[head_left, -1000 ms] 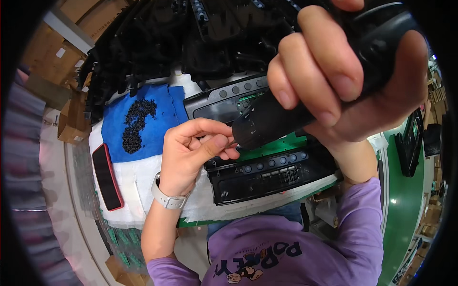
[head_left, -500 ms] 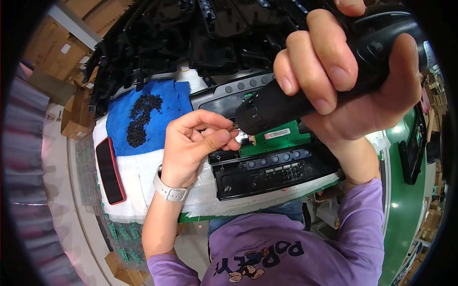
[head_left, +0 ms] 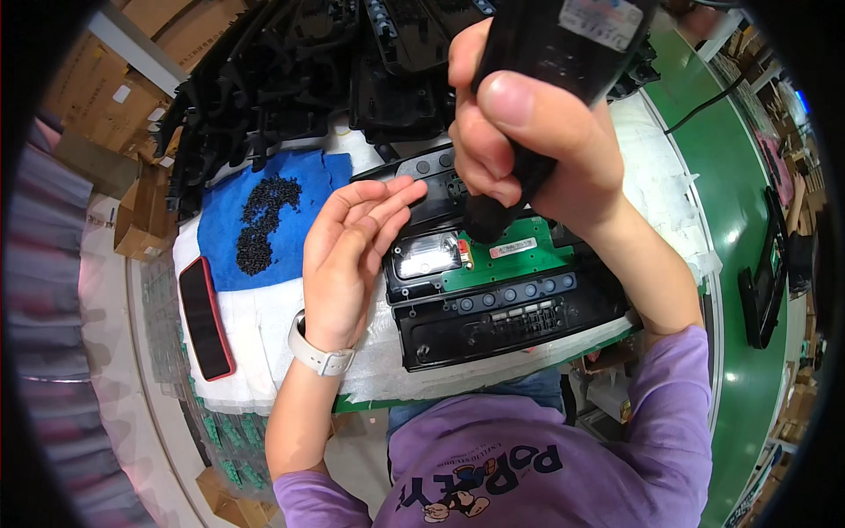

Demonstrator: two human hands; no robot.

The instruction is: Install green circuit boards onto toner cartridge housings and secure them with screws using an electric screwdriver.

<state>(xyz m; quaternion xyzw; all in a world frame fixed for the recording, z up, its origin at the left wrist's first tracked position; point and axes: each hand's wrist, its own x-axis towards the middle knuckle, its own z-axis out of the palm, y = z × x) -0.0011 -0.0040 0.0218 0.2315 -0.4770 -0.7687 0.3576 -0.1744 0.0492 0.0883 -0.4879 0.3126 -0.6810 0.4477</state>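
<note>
My right hand (head_left: 563, 145) grips a black electric screwdriver (head_left: 563, 53), held upright. Its narrow end points down over a green circuit board (head_left: 528, 255), and whether the tip touches anything is hidden. The board sits in an opened black plastic housing (head_left: 422, 348), beside a clear, shiny window (head_left: 427, 255) and a row of round grey buttons (head_left: 519, 293). At the housing's left side, my left hand (head_left: 348, 238) is raised with its fingers stretched out. Nothing shows in it.
Left of the housing, small black screws (head_left: 268, 207) lie heaped on a blue cloth (head_left: 326, 172). A phone in a red case (head_left: 204, 317) rests nearby. Black plastic parts (head_left: 290, 79) are piled at the back. Another black housing (head_left: 764, 290) sits on the green surface (head_left: 731, 238) at right.
My right hand has swung the screwdriver from a slanted hold across the housing to an upright one. My left hand's fingers have opened from a pinch and drawn back from the screwdriver's end.
</note>
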